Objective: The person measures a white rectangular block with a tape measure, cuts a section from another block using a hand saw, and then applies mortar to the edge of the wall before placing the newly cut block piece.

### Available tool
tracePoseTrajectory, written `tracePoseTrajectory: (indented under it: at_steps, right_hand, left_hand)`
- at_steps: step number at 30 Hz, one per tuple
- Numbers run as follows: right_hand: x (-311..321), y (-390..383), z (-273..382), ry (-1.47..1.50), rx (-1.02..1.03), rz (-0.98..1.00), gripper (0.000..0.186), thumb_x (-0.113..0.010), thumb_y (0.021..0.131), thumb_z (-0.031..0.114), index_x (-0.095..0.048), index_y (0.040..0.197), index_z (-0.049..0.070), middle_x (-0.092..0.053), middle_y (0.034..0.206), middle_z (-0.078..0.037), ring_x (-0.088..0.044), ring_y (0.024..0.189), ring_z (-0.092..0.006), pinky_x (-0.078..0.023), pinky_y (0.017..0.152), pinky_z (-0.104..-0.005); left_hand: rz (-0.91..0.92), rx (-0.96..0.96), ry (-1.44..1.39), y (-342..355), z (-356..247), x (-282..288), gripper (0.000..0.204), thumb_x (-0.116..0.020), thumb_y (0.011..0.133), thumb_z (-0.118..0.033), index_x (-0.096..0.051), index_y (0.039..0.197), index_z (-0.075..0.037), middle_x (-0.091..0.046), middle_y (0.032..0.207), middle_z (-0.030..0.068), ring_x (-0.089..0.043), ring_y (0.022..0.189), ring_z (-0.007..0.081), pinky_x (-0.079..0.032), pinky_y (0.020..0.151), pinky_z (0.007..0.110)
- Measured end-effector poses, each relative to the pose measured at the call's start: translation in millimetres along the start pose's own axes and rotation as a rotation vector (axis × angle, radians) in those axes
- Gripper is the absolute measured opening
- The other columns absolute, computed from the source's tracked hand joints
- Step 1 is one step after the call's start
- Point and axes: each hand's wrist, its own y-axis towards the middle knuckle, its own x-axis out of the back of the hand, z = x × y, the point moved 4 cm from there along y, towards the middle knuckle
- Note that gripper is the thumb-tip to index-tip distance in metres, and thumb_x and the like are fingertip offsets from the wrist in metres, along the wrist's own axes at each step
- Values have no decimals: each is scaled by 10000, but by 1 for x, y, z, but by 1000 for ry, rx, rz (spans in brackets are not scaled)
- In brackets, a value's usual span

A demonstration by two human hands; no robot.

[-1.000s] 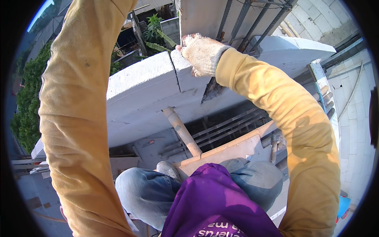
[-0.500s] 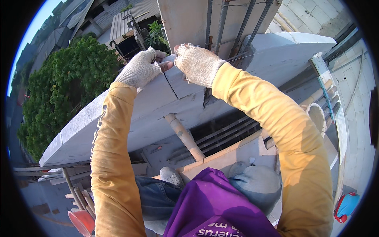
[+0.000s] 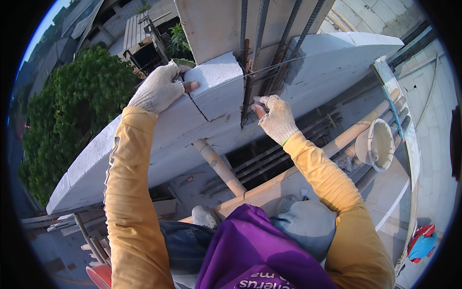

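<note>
My left hand [image 3: 161, 89], in a knitted off-white glove with bare fingertips, is closed over the left end of a white lightweight block [image 3: 216, 82]. Its thumb lies at the joint with the white block wall [image 3: 166, 127]; the other fingers are partly hidden behind the top edge. The block sits on the wall course, beside upright ribbed steel bars [image 3: 260, 36]. My right hand [image 3: 277, 119], gloved alike, hovers just right of the bars' lower part, thumb and forefinger slightly apart, with nothing visible between them. A thin string [image 3: 276, 67] runs across the bars above it.
A flat panel [image 3: 211, 29] stands behind the bars. Below are a wooden pole [image 3: 219, 166] against the wall, a plank edge [image 3: 264, 192] and a dark gap with bars. A pale bucket [image 3: 375, 144] stands to the right. Beyond the wall, a tree [image 3: 77, 111] and roofs lie lower down.
My right hand has left the block's top and moved down and right, beside the steel bars, uncovering the block. My left hand stays at the joint. The view has shifted slightly.
</note>
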Motion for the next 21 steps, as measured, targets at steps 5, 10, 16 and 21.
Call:
tracePoseTrajectory:
  at_steps: [5, 10, 16, 21]
  right_hand:
    - [-37, 13, 6, 133, 18, -21, 269, -806, 880, 125, -755, 1116, 7, -747, 1032, -223, -731, 961, -398, -584, 849, -427]
    - [-50, 19, 1, 100, -7, -48, 161, -791, 888, 152, -789, 994, 30, -751, 974, -207, -725, 949, -393, -578, 836, -433]
    - [-51, 25, -1, 113, 9, -11, 100, -766, 866, 142, -800, 917, 63, -739, 923, -207, -708, 917, -410, -566, 817, -462]
    - [-50, 32, 0, 19, 101, 23, 77, -760, 852, 135, -793, 884, 73, -736, 904, -181, -699, 891, -400, -560, 789, -465]
  left_hand:
    - [18, 52, -66, -1, 7, 2, 613, -837, 882, -371, -687, 1372, -35, -754, 1147, 161, -716, 1036, 246, -530, 986, 388]
    - [18, 20, -71, -1, 4, 3, 608, -850, 874, -341, -687, 1373, -33, -754, 1165, 165, -711, 1028, 233, -530, 978, 382]
    - [31, 21, -62, 4, 8, 1, 611, -862, 869, -309, -685, 1350, 23, -756, 1175, 170, -697, 1029, 209, -529, 971, 371]
    - [17, -44, -45, 11, 21, 0, 619, -862, 872, -307, -679, 1359, 28, -763, 1155, 175, -695, 1002, 200, -529, 974, 368]
